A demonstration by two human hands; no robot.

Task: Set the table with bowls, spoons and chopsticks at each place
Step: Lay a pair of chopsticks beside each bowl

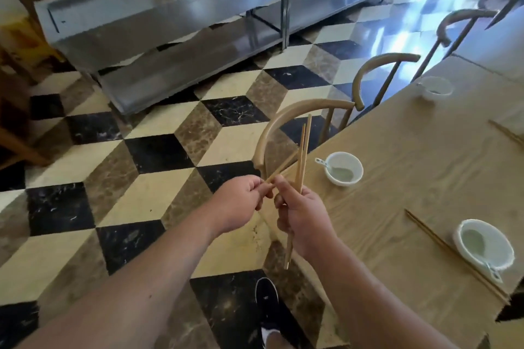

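Note:
My right hand [303, 221] grips a bundle of wooden chopsticks [302, 156] upright, over the floor just left of the table [397, 178]. My left hand [241, 204] pinches the end of one chopstick [280, 168] that slants out of the bundle. On the table, a white bowl with a spoon [343, 168] stands near the edge with no chopsticks beside it. A second bowl with a spoon [483, 246] has a pair of chopsticks [453, 255] lying on its left. A third bowl [435, 88] stands farther back, and another pair of chopsticks [507, 133] lies at the right edge.
Curved-back wooden chairs [286, 125] line the table's left side, the nearest right behind my hands. A steel counter [170, 37] stands across the checkered floor. My shoe [266, 300] is on the floor below.

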